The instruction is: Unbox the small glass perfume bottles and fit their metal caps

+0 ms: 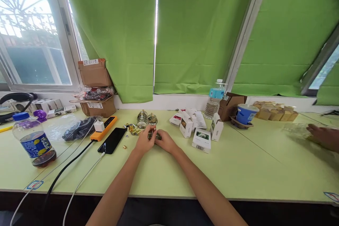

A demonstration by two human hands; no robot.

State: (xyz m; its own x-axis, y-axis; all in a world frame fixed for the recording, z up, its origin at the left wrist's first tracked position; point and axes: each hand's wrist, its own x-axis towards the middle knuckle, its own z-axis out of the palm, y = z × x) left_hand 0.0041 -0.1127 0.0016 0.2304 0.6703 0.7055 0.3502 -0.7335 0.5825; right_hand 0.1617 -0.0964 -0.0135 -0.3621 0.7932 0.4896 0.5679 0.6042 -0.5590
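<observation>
My left hand (pixel 145 141) and my right hand (pixel 166 142) meet over the table, fingers closed around a small dark, shiny glass-like piece (pixel 158 136). Most of it is hidden by my fingers, so its kind is unclear. Just behind them stand two ornate clear glass jars with gold decoration, a left jar (pixel 142 118) and a right jar (pixel 152 118). Several small gold metallic pieces (pixel 136 131) lie left of the jars, and one loose gold piece (pixel 125 147) rests nearer to me. To the right are several small white printed boxes (pixel 201 140), some upright and some lying flat.
A black phone (pixel 112 140) and an orange power strip (pixel 104 128) with cables lie left, beyond them a Pepsi bottle (pixel 35 144). A water bottle (pixel 213 100), blue tub (pixel 245 116) and yellowish boxes (pixel 275 112) stand at the back right. Another person's hand (pixel 324 137) touches clear plastic.
</observation>
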